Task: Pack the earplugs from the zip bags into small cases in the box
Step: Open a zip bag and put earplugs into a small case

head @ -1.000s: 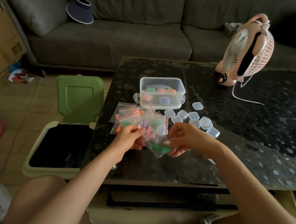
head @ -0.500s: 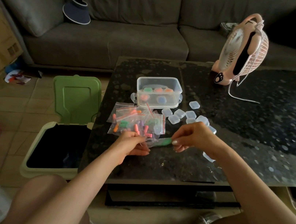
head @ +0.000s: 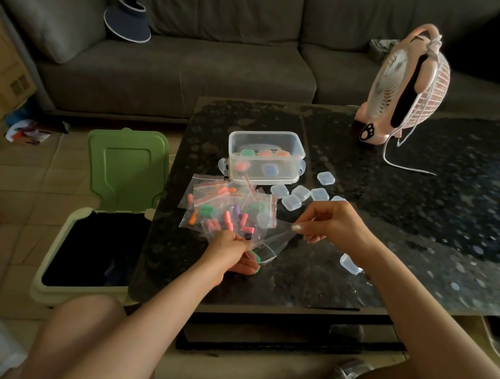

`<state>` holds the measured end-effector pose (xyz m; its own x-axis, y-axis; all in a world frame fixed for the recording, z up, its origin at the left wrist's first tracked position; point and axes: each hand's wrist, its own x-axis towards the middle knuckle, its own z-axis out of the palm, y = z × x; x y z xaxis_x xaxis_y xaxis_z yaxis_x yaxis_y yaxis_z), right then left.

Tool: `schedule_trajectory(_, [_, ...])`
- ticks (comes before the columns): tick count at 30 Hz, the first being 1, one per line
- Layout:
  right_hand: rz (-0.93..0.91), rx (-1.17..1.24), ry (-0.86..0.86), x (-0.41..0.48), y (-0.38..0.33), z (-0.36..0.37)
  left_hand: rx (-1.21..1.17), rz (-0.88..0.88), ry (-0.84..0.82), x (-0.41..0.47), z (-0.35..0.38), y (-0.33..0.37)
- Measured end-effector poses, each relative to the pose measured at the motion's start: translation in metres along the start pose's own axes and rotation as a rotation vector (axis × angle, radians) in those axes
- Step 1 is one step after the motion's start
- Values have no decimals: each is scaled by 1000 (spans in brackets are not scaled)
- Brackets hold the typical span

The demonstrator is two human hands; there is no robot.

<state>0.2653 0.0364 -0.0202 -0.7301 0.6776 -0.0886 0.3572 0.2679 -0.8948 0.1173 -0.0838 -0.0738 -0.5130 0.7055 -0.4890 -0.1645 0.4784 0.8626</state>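
Observation:
A clear zip bag (head: 270,241) with green earplugs at its lower end is stretched between both hands above the dark table (head: 428,248). My left hand (head: 229,251) pinches its lower left corner; my right hand (head: 331,222) pinches its upper right edge. A pile of zip bags (head: 223,208) with orange, pink, green and purple earplugs lies just behind my left hand. The clear plastic box (head: 265,156) behind them holds several filled small cases. Several small cases (head: 301,193) lie to the box's right, and one open case (head: 350,264) sits by my right wrist.
A pink table fan (head: 407,86) with a white cord stands at the table's back. An open green-lidded bin (head: 96,231) stands on the floor left of the table. A grey sofa (head: 198,51) with a dark visor cap runs behind. A cardboard box sits far left.
The hands have pulled apart: my right hand rose up and right with the bag's edge, and the bag now hangs stretched with the green earplugs near my left hand.

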Motion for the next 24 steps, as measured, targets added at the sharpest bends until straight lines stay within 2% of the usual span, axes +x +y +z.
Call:
schedule_trajectory(15, [-70, 52, -5, 0, -6, 1, -84, 71, 33, 7, 0, 0])
schedule_trajectory(20, [-42, 113, 49, 3, -8, 3, -103, 106, 52, 8, -5, 2])
schedule_trajectory(22, [1, 43, 116, 7, -4, 1, -108, 135, 43, 7, -8, 2])
schedule_trajectory(24, [55, -125, 188, 12, 6, -1, -121, 179, 31, 6, -11, 2])
